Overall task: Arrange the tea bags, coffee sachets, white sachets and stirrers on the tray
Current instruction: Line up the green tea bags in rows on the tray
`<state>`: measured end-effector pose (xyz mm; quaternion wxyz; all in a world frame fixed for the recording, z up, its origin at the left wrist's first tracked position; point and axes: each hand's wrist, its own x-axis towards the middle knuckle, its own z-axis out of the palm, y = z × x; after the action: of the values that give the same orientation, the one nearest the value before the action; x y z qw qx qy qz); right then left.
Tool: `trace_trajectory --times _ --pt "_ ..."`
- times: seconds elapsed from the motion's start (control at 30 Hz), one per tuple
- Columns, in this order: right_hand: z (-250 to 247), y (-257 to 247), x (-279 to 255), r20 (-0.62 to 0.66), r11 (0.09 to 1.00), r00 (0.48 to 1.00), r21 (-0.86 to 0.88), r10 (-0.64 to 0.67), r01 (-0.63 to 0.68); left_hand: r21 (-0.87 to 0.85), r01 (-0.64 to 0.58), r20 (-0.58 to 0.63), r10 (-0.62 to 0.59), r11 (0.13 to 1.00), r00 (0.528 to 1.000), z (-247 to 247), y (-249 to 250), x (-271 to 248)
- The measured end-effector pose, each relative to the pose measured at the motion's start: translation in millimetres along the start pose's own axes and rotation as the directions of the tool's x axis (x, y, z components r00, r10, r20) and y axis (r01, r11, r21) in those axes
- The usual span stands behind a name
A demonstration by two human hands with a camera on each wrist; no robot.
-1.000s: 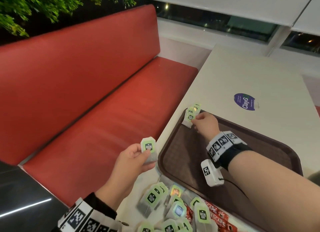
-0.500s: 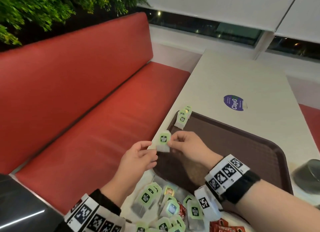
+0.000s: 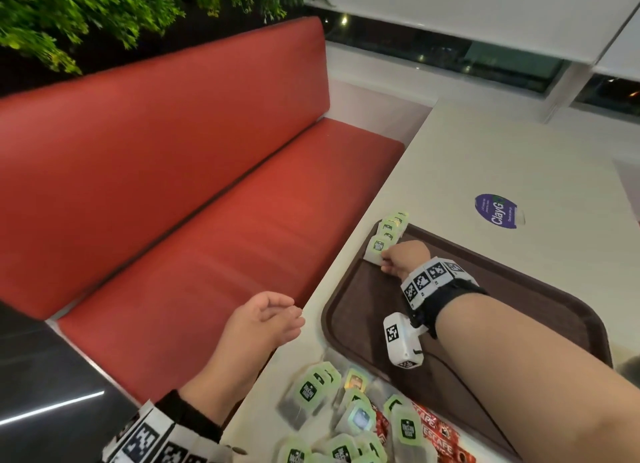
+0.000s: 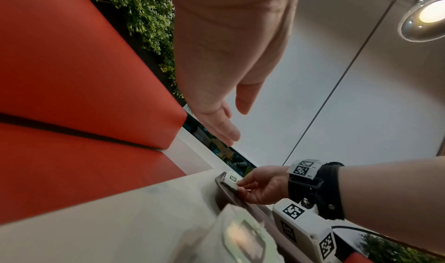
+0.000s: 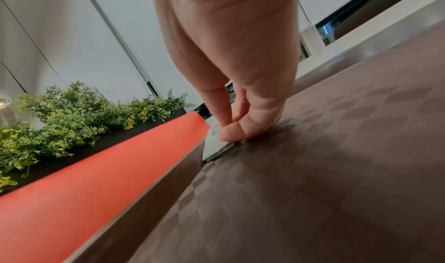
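Note:
A brown tray (image 3: 540,310) lies on the white table. At its far left corner stands a row of green-labelled tea bags (image 3: 391,225). My right hand (image 3: 393,262) pinches the nearest tea bag (image 3: 375,249) of that row against the tray's rim; the right wrist view shows my fingers (image 5: 237,127) curled on the white bag (image 5: 215,147). My left hand (image 3: 273,319) hovers empty, with relaxed fingers, over the table's left edge. A heap of tea bags (image 3: 325,403) and red coffee sachets (image 3: 440,435) lies on the table in front of the tray.
A red bench (image 3: 194,185) runs along the table's left side, with plants (image 3: 104,16) above its back. A purple round sticker (image 3: 495,210) sits on the table beyond the tray. Much of the tray floor (image 5: 337,172) is bare.
The tea bag passed from my left hand to my right, and my right hand carried it to the row at the tray's far corner. My left hand now holds nothing.

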<state>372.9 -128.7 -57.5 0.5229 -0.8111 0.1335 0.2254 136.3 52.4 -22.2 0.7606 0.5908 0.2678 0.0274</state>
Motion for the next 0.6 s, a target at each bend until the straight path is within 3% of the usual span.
trace_trajectory --times 0.6 --pt "-1.8 -3.1 -3.9 0.008 0.999 0.999 -0.01 -0.046 0.046 -0.031 0.001 -0.015 -0.001 1.0 1.0 -2.5 -4.5 -1.6"
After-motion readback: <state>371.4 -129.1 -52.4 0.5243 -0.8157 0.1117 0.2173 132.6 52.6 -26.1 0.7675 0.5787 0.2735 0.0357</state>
